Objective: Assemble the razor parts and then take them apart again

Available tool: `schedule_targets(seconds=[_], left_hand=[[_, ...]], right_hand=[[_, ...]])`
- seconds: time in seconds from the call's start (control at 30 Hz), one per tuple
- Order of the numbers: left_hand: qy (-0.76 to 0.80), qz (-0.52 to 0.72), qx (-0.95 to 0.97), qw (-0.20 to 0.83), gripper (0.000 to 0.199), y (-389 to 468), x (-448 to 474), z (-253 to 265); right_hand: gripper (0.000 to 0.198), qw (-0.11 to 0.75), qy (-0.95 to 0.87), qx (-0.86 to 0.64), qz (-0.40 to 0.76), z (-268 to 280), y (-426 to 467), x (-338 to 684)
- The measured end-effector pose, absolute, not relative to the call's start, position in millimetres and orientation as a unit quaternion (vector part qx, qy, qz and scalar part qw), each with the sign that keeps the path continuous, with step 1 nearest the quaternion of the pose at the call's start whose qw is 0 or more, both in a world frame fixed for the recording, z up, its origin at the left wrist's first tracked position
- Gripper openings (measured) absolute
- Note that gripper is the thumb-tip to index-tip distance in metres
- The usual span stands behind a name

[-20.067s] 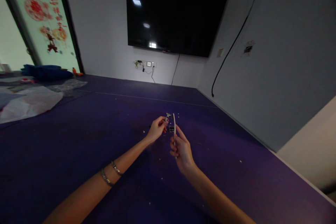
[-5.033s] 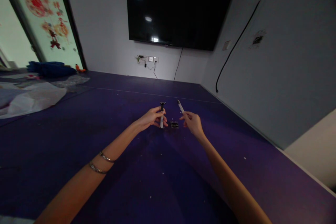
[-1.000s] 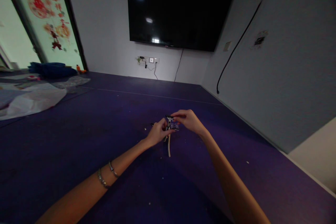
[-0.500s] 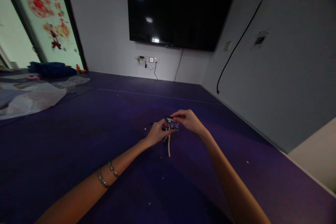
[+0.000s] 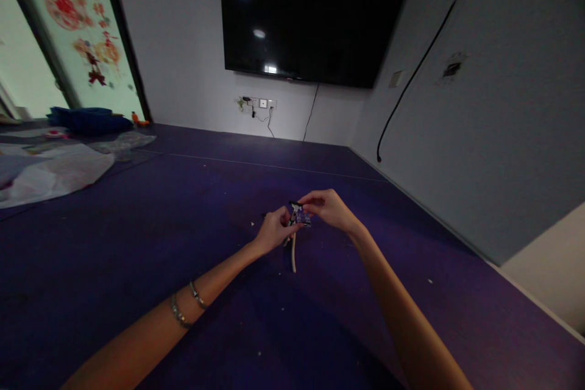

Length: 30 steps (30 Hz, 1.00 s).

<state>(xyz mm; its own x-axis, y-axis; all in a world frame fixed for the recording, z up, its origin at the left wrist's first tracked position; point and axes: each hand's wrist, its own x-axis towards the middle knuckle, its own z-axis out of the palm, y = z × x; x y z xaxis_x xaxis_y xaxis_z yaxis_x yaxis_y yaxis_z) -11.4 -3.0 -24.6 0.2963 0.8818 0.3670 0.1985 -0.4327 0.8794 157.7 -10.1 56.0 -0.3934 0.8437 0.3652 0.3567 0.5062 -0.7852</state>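
A small assembly (image 5: 295, 209) of black, white and clear parts is between my hands, just above the purple floor (image 5: 192, 231); I cannot make out its kind. My left hand (image 5: 274, 231) grips its lower left side, thumb and fingers closed around it. The fingertips of my right hand (image 5: 326, 207) pinch the black piece at its upper right. From underneath, a thin cream-coloured strip (image 5: 294, 259) hangs down below the left fingers. The fingers hide part of the assembly.
Small white bits lie scattered over the floor, one (image 5: 430, 281) at the right. White plastic sheeting (image 5: 68, 167) and a dark blue bundle (image 5: 89, 120) lie at the left. A television (image 5: 315, 18) hangs on the far wall; a black cable (image 5: 411, 76) hangs at the right.
Almost nothing differs. Both hands keep their hold on the small assembly, and the view has shifted very slightly.
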Motion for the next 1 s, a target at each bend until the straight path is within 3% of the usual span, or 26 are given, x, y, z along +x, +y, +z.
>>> schedule_targets(seconds=[0.33, 0.53, 0.67, 0.8, 1.0], left_hand=[[0.382, 0.502, 0.669, 0.393, 0.038, -1, -14, -17], [0.383, 0.562, 0.619, 0.392, 0.027, 13, -24, -1], [0.359, 0.578, 0.596, 0.427, 0.028, 20, -29, 9], [0.347, 0.552, 0.597, 0.467, 0.03, 18, -30, 16], [0.35, 0.513, 0.594, 0.512, 0.03, 14, -27, 15]], right_hand=[[0.024, 0.431, -0.748, -0.398, 0.311, 55, -9, 155], [0.031, 0.477, -0.69, -0.458, 0.293, 50, -2, 156], [0.03, 0.415, -0.705, -0.499, 0.286, 41, 1, 155], [0.031, 0.338, -0.775, -0.444, 0.296, 28, 1, 141], [0.032, 0.371, -0.789, -0.429, 0.238, 10, -1, 117]])
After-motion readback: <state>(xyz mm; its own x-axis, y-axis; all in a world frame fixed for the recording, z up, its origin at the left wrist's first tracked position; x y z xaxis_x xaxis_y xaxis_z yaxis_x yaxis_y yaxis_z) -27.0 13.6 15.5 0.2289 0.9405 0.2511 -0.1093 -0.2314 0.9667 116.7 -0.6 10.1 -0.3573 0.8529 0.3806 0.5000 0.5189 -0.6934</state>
